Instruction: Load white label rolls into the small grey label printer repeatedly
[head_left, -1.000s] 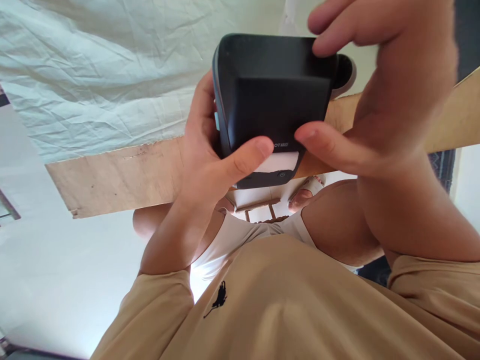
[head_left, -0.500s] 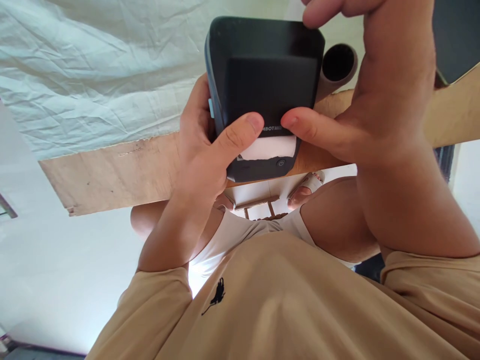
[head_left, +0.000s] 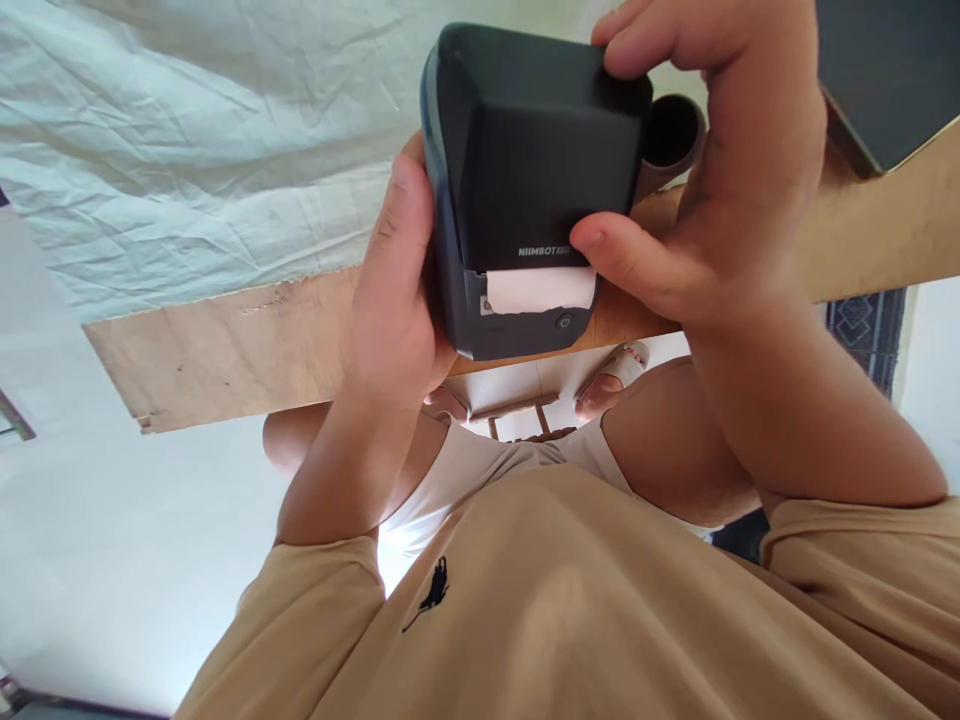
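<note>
- Both hands hold one small black plastic label printer (head_left: 540,180), raised above the table edge, close to the chest.
- Left hand (head_left: 394,290) cups the printer's left side, palm flat on the casing, thumb now tucked along the side edge.
- Right hand (head_left: 720,170) clamps from the right: fingers curled over the top far corner, thumb tip pressed on the front just beside the white paper strip (head_left: 541,289).
- Paper strip pokes out of the front slot, under the printed brand lettering; round power button just below it.
- Surface: bare plywood tabletop (head_left: 240,340), pale brown, scuffed, chipped at the near corner. Crumpled white cloth sheet (head_left: 187,150) covers its far part.
- Dark cardboard tube (head_left: 671,135), open end toward the camera, sits behind the printer, near the right hand.
- Dark flat panel (head_left: 885,70) at top right, partly cut off; cannot tell what it is.
- Floor pale and glossy; patterned rug edge at right.
- Versus 0.5 s ago: left thumb has come off the front face, exposing the lettering and the whole strip; printer tilted slightly, right fingers lower on the top.
- Printer: matte, rounded corners, boxy with raised lid panel.
</note>
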